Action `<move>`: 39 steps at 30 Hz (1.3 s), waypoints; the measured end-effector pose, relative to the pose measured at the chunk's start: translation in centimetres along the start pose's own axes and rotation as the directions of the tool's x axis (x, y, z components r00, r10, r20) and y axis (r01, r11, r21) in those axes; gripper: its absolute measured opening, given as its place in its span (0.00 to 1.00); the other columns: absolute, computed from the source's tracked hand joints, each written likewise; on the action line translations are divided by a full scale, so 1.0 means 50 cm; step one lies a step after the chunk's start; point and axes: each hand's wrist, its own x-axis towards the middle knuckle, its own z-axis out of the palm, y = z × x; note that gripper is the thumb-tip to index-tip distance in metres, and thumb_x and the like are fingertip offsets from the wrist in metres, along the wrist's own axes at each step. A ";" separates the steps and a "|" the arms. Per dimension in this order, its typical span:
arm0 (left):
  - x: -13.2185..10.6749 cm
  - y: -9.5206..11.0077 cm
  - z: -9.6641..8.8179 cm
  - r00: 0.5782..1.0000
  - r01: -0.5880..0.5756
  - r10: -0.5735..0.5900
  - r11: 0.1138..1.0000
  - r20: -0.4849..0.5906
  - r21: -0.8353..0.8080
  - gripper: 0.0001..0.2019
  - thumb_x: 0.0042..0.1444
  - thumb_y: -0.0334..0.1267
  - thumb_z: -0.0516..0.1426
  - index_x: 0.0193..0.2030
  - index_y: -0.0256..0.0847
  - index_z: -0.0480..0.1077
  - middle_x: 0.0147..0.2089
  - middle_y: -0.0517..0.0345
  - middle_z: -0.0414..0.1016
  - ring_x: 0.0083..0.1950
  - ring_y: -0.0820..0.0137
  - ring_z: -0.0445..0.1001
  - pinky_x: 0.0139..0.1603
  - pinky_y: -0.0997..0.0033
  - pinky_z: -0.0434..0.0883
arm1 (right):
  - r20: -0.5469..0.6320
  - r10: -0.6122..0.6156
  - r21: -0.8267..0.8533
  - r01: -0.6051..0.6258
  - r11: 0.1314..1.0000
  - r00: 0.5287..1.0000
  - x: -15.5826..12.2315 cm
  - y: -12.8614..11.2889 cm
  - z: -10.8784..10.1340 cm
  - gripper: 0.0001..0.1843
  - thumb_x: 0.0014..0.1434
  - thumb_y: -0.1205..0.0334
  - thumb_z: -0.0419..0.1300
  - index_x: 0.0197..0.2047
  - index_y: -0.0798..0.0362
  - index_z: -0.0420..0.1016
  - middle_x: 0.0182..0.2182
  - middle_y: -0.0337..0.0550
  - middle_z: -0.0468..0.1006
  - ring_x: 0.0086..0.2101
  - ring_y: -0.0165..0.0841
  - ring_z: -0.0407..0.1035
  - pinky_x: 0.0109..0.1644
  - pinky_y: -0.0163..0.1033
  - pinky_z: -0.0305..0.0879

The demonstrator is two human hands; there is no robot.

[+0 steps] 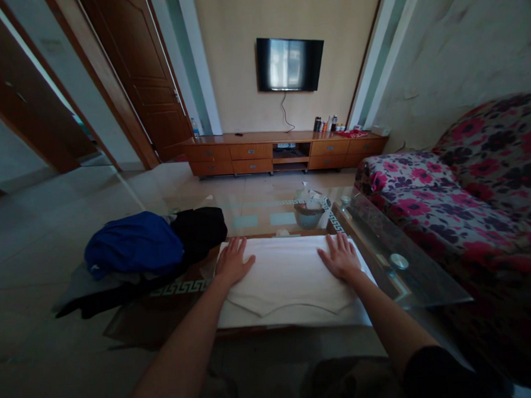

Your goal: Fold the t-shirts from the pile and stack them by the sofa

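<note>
A white garment point(287, 278), folded into a wide rectangle, lies flat on the glass coffee table in front of me. It looks like a shirt, with a curved neckline edge towards me. My left hand point(234, 262) rests flat on its far left corner, fingers spread. On the far right corner lies my right hand point(342, 257), likewise flat with the thumb apart from the fingers. Neither hand grips the cloth. Left of the garment is a heap of clothes with a blue piece point(134, 244) on top and a black piece point(203, 229) beside it.
The glass table point(430, 285) has sharp corners and reaches to the right. A small basket point(308, 216) with white contents is beyond the garment. A flowered sofa point(430, 196) stands at right; a low wooden cabinet point(252, 158) lines the far wall under a television point(290, 64).
</note>
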 end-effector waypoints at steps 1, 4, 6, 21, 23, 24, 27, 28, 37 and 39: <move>-0.002 0.001 -0.002 1.000 0.002 -0.002 1.000 -0.009 0.006 0.37 0.66 0.59 0.46 0.76 0.41 0.50 0.79 0.48 0.45 0.79 0.57 0.42 0.75 0.55 0.47 | 0.003 -0.003 0.001 0.003 1.000 1.000 0.002 -0.001 0.000 0.48 0.66 0.28 0.34 0.77 0.52 0.48 0.76 0.53 0.39 0.73 0.45 0.30 0.73 0.53 0.30; -0.011 0.012 -0.014 0.997 0.054 -0.053 0.998 -0.054 0.018 0.34 0.67 0.56 0.46 0.75 0.42 0.52 0.78 0.47 0.46 0.78 0.55 0.45 0.74 0.55 0.48 | 0.015 -0.002 0.009 0.002 1.000 1.000 0.006 -0.006 -0.009 0.47 0.66 0.29 0.35 0.77 0.52 0.48 0.76 0.52 0.41 0.73 0.45 0.33 0.73 0.52 0.32; -0.016 0.026 -0.029 0.990 0.103 -0.101 0.994 -0.093 0.018 0.31 0.68 0.52 0.45 0.74 0.41 0.55 0.78 0.47 0.48 0.78 0.54 0.46 0.75 0.52 0.47 | 0.001 0.017 0.002 -0.017 1.000 1.000 0.004 -0.013 -0.023 0.44 0.68 0.34 0.35 0.76 0.54 0.50 0.76 0.50 0.38 0.73 0.44 0.32 0.73 0.51 0.31; -0.082 0.127 -0.033 0.981 -0.189 0.191 0.978 0.020 -0.089 0.33 0.67 0.60 0.45 0.75 0.53 0.51 0.79 0.57 0.45 0.79 0.55 0.40 0.75 0.45 0.41 | 0.118 0.037 0.004 -0.038 0.999 0.992 -0.079 -0.086 -0.054 0.43 0.62 0.24 0.36 0.75 0.29 0.45 0.76 0.41 0.34 0.71 0.62 0.24 0.64 0.79 0.26; -0.080 0.130 -0.037 0.987 -0.161 0.162 0.984 0.000 -0.080 0.31 0.68 0.57 0.45 0.75 0.52 0.53 0.79 0.56 0.46 0.79 0.56 0.42 0.75 0.46 0.40 | 0.110 0.042 -0.001 -0.042 0.999 0.993 -0.074 -0.091 -0.066 0.41 0.64 0.26 0.36 0.75 0.30 0.46 0.76 0.42 0.36 0.71 0.61 0.26 0.64 0.78 0.26; -0.080 0.132 -0.041 0.990 -0.144 0.144 0.987 -0.011 -0.074 0.31 0.68 0.56 0.45 0.75 0.51 0.53 0.79 0.55 0.47 0.79 0.56 0.42 0.76 0.46 0.39 | 0.097 0.052 -0.004 -0.052 0.999 0.994 -0.074 -0.095 -0.073 0.41 0.65 0.27 0.36 0.76 0.31 0.46 0.76 0.42 0.37 0.71 0.60 0.27 0.65 0.77 0.26; -0.090 0.140 -0.053 0.989 -0.148 0.148 0.987 -0.011 -0.066 0.31 0.67 0.57 0.47 0.74 0.53 0.54 0.79 0.54 0.47 0.79 0.52 0.41 0.75 0.41 0.36 | 0.045 0.056 -0.003 -0.056 0.998 0.997 -0.092 -0.115 -0.083 0.40 0.66 0.28 0.37 0.76 0.32 0.47 0.76 0.42 0.33 0.71 0.60 0.26 0.65 0.77 0.25; -0.097 0.143 -0.057 0.985 -0.169 0.170 0.983 0.007 -0.071 0.32 0.65 0.60 0.48 0.74 0.56 0.55 0.79 0.55 0.46 0.79 0.50 0.40 0.74 0.37 0.34 | 0.042 0.036 0.008 -0.036 0.999 0.998 -0.103 -0.123 -0.081 0.40 0.65 0.27 0.38 0.75 0.31 0.46 0.76 0.41 0.31 0.71 0.62 0.25 0.65 0.78 0.25; -0.120 0.147 -0.065 0.978 -0.156 0.174 0.976 0.113 -0.150 0.37 0.61 0.66 0.51 0.75 0.66 0.49 0.80 0.59 0.41 0.78 0.43 0.35 0.69 0.24 0.32 | 0.154 -0.130 0.088 0.117 0.989 0.980 -0.126 -0.146 -0.060 0.42 0.62 0.23 0.37 0.75 0.25 0.41 0.76 0.41 0.29 0.71 0.64 0.24 0.62 0.82 0.25; -0.114 0.146 -0.065 0.983 -0.140 0.155 0.980 0.097 -0.142 0.35 0.62 0.64 0.52 0.74 0.65 0.52 0.79 0.58 0.43 0.79 0.45 0.36 0.70 0.26 0.33 | 0.171 -0.140 0.081 0.128 0.989 0.975 -0.110 -0.145 -0.069 0.41 0.63 0.24 0.38 0.75 0.25 0.42 0.76 0.41 0.29 0.71 0.63 0.25 0.63 0.80 0.25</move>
